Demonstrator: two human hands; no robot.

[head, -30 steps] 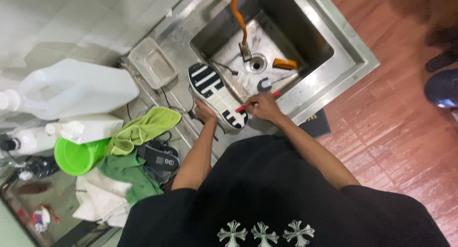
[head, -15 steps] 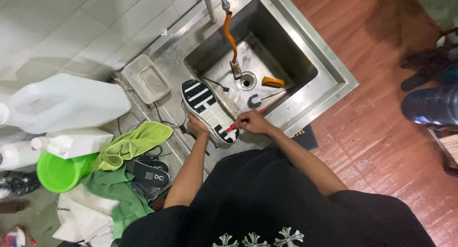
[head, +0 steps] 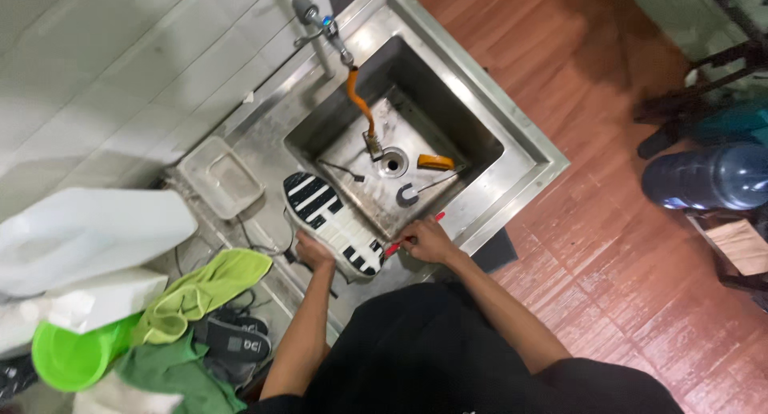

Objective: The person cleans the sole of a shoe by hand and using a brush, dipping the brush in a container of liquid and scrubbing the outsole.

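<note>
At sink edge, right hand (head: 424, 242) grips toothbrush (head: 414, 230)

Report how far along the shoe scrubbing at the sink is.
Done: hard to judge; the white bars of the sole look pale. In hand: the left hand holds the shoe sole-up at the sink edge, and the right hand works a red-handled brush at its heel. Left: a dark shoe lies untouched beside the green cloth.

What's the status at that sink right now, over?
Left hand grips the sneaker, sole up, at the sink edge. Right hand holds a red-handled brush at its heel. Nothing blocking; orange hose hangs clear.
</note>
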